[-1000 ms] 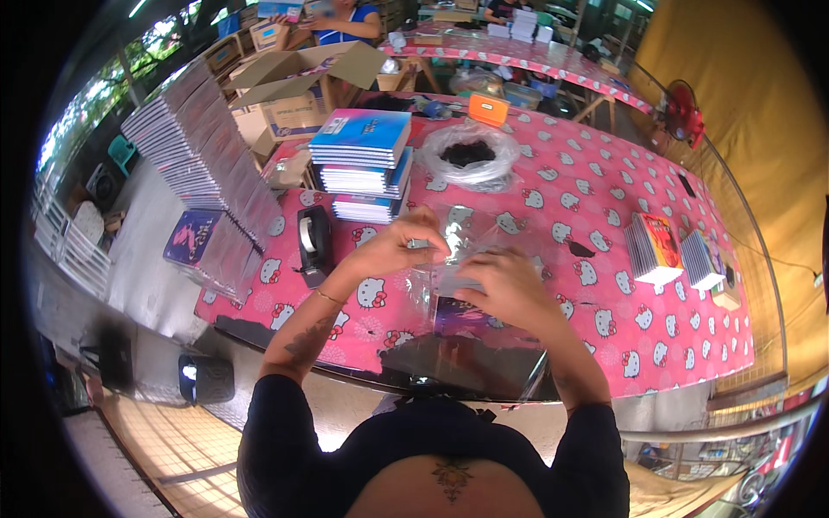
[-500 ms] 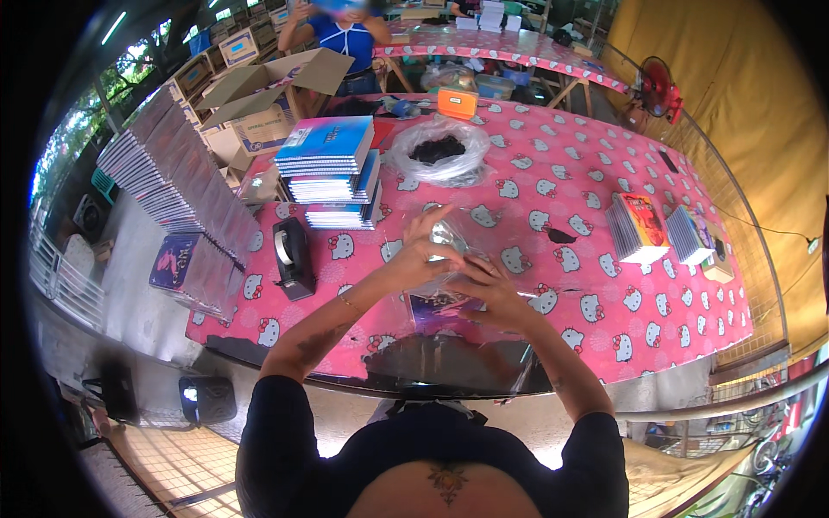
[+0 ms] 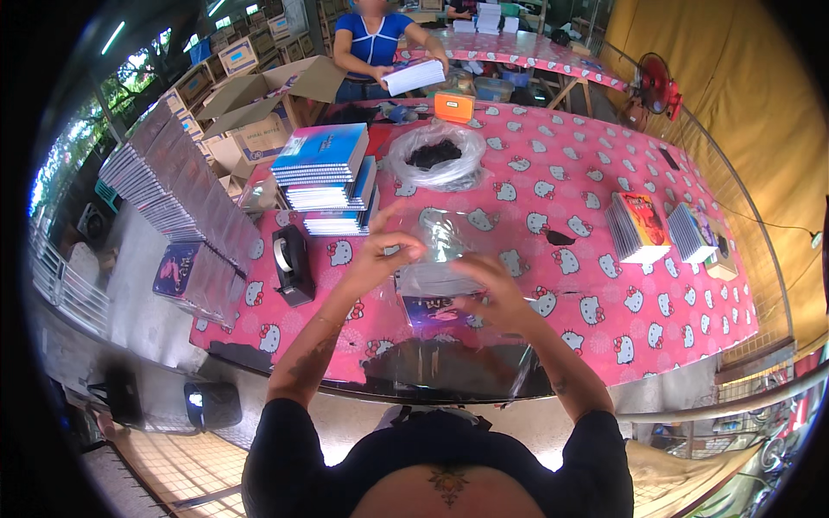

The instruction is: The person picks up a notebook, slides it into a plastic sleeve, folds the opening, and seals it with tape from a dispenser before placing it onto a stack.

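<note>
In front of me a clear plastic bag stands puffed up between my hands, over a dark purple-covered notebook lying flat near the table's front edge. My left hand pinches the bag's left edge between thumb and forefinger, the other fingers lifted. On the other side, my right hand has its fingers on the bag's right edge; they are slightly blurred. Whether the notebook is inside the plastic I cannot tell. A black tape dispenser stands left of my left hand.
Blue notebooks are piled at the left, beside a tall leaning stack of wrapped notebooks. A plastic bag of black items lies beyond my hands. Small notebook stacks stand at right. Across the table a person holds white-edged notebooks.
My hands have moved apart, the left one leftward, and the plastic between them has spread and puffed up. The person opposite has lowered their arms and now holds notebooks over the table.
</note>
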The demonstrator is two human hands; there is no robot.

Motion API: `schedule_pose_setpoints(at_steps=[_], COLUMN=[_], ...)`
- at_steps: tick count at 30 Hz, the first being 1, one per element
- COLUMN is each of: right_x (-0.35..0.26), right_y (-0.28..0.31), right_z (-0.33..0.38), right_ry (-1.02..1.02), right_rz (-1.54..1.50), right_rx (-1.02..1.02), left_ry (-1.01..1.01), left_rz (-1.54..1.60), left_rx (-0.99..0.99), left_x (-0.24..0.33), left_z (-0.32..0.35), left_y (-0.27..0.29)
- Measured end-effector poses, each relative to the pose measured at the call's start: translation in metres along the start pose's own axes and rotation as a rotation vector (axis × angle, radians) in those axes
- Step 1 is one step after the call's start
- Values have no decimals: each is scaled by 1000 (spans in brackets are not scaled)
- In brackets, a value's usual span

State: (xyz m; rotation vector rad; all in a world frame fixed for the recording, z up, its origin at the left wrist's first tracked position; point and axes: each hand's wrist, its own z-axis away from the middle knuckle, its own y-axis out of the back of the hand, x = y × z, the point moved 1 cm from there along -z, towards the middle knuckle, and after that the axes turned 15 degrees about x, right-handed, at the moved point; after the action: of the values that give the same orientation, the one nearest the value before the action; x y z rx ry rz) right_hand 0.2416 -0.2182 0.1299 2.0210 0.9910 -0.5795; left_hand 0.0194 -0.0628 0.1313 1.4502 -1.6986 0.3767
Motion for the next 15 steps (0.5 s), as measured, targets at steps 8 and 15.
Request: schedule_pose_setpoints(at_steps=[8, 15], right_x=[17, 25], right_y=[15, -12], right_z=[7, 4], right_ry=[-212, 211], right_rz=[-193, 235], right_rx=[62, -297], left_ry=[214, -188], left_rz=[153, -162], left_rx=[-79, -250], left_x=[14, -8], left_z=[3, -7], left_y=[32, -32])
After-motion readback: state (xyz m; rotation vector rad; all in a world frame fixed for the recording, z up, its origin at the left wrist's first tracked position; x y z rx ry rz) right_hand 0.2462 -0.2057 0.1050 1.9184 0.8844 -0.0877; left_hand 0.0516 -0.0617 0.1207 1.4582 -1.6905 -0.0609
